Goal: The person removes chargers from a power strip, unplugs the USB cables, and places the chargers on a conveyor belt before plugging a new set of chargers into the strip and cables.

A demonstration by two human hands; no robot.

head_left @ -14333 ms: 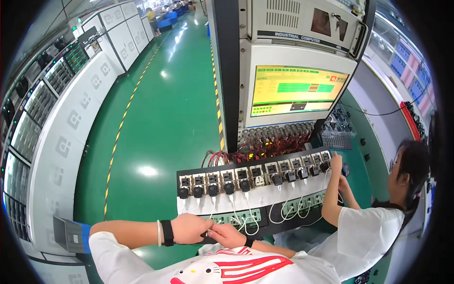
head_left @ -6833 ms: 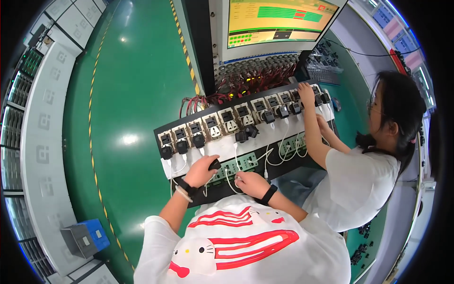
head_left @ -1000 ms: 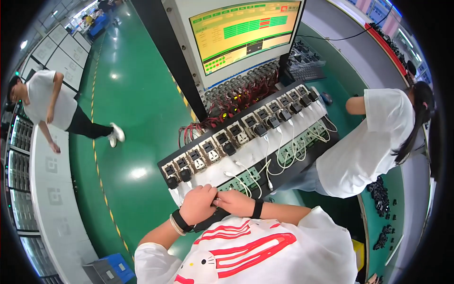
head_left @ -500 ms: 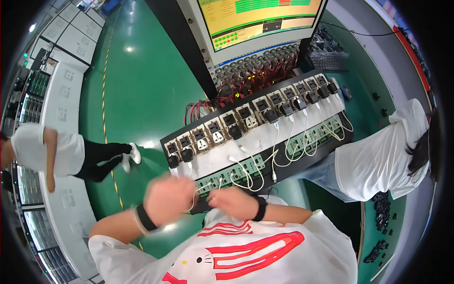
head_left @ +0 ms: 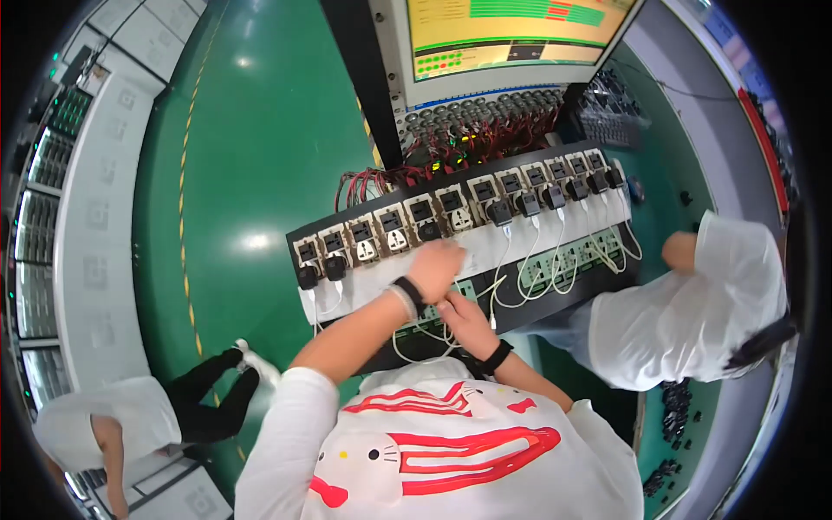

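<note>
My left hand (head_left: pixel 436 270) is over the white front strip of the socket bench, just below a black plug-in charger (head_left: pixel 429 231). Motion smears its fingers, so I cannot tell what they hold. Close below it, my right hand (head_left: pixel 466 325) has its fingers drawn together above the green circuit board (head_left: pixel 424 321); anything between them is hidden. White cables (head_left: pixel 407 354) loop beside and under the right hand. A row of wall-type sockets (head_left: pixel 396 238) runs along the bench, with black chargers (head_left: pixel 528 204) plugged into several of them.
A monitor (head_left: pixel 511 35) stands behind the bench above bundled red wires (head_left: pixel 368 186). At the right a person in a white top (head_left: pixel 659 321) stands close to the bench. Another person (head_left: pixel 108 425) is on the green floor at the left. A second green board (head_left: pixel 568 260) lies further right.
Both my hands have moved right and up along the bench, the left now at the charger row's middle. The person at the left has shifted lower in view; the person at the right shows a raised hand.
</note>
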